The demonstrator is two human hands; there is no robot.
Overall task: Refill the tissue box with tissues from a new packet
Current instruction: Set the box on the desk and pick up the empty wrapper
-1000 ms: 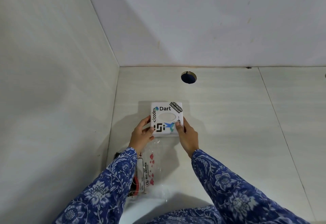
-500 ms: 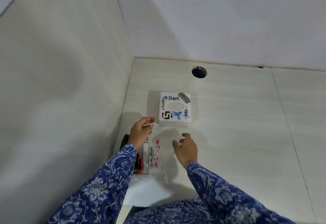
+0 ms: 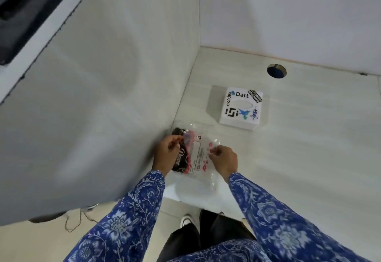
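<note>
A white tissue box [image 3: 241,109] with stickers and an oval slot on top stands on the pale counter [image 3: 299,158], apart from both hands. Nearer to me lies a clear plastic tissue packet [image 3: 195,156] with dark, red and pink print, close to the left wall. My left hand [image 3: 167,154] pinches the packet's left side near its top. My right hand [image 3: 224,161] pinches the packet's right edge. Both sleeves are blue with a floral print.
A side wall [image 3: 113,97] rises right beside the packet on the left. A round hole [image 3: 276,71] is cut in the counter behind the box. The counter's front edge is just below the packet, with my shoe [image 3: 185,220] on the floor beneath.
Both hands left the tissue box, which stays on the counter, and came back to the packet. They now pinch its two sides. The view has swung left and down.
</note>
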